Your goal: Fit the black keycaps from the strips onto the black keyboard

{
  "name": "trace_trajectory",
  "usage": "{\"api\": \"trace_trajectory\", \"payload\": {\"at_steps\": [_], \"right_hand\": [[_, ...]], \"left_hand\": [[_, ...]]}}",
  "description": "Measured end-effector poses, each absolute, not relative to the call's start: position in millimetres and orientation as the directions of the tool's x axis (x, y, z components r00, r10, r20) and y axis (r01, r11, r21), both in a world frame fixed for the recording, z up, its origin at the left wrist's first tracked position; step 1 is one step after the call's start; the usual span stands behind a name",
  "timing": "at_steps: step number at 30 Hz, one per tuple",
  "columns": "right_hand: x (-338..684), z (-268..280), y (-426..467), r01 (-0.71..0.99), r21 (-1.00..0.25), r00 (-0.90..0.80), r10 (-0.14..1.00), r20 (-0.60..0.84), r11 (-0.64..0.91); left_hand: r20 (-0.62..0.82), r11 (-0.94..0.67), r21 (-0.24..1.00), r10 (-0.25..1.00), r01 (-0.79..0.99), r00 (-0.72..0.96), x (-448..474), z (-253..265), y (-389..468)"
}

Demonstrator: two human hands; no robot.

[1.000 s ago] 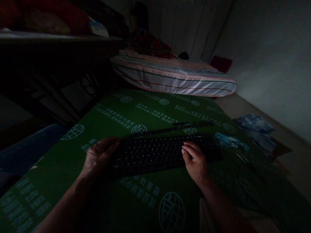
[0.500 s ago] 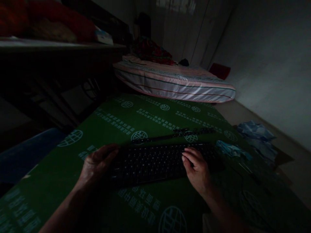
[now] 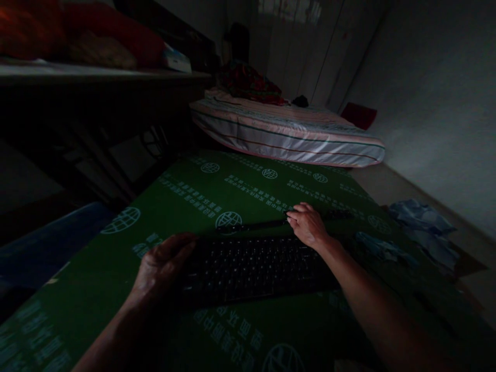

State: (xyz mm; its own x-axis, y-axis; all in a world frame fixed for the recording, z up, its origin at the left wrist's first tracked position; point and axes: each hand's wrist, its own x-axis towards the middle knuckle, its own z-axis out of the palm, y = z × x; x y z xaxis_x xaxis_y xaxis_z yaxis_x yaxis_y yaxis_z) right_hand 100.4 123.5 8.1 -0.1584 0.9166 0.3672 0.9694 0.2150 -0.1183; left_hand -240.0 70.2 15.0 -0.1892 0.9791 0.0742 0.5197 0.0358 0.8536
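A black keyboard (image 3: 251,268) lies on the green printed board, dark and hard to make out in the dim light. My left hand (image 3: 166,261) is closed on the keyboard's left end, thumb along its top. Just behind the keyboard runs a row of small black pieces (image 3: 256,225) that look like loose keycaps, with a further cluster (image 3: 339,214) on the right. Over this row, my right hand (image 3: 307,225) has its fingertips drawn together at the pieces. Whatever lies between those fingers is hidden.
The green board (image 3: 248,191) carries white globe prints. A crumpled blue cloth (image 3: 383,249) lies right of the keyboard, with a dark slim object (image 3: 432,307) nearer me. Beyond stands a bed with a striped mattress (image 3: 287,132); a cluttered table (image 3: 116,75) is at left.
My right hand has moved from the keyboard's right part away from me to the loose black pieces behind it. My left hand keeps its hold. The view has shifted slightly.
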Motion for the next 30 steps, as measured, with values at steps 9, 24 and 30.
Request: {"api": "trace_trajectory", "payload": {"at_steps": [9,24,30], "right_hand": [[99.8,3.0,138.9,0.98,-0.099,-0.155,0.974,0.167,0.173],[102.0,7.8,164.6,0.987,-0.112,-0.108,0.989,0.096,0.118],[105.8,14.2,175.1,0.988,-0.111,-0.099,0.991,0.094,0.11]], "left_hand": [[0.057,0.048,0.849,0.982,0.526,-0.18,-239.4,17.1,68.7],[0.071,0.038,0.855,0.98,0.517,-0.188,-238.8,16.0,67.9],[0.059,0.051,0.836,0.981,0.547,-0.183,-240.6,16.9,68.4]]}}
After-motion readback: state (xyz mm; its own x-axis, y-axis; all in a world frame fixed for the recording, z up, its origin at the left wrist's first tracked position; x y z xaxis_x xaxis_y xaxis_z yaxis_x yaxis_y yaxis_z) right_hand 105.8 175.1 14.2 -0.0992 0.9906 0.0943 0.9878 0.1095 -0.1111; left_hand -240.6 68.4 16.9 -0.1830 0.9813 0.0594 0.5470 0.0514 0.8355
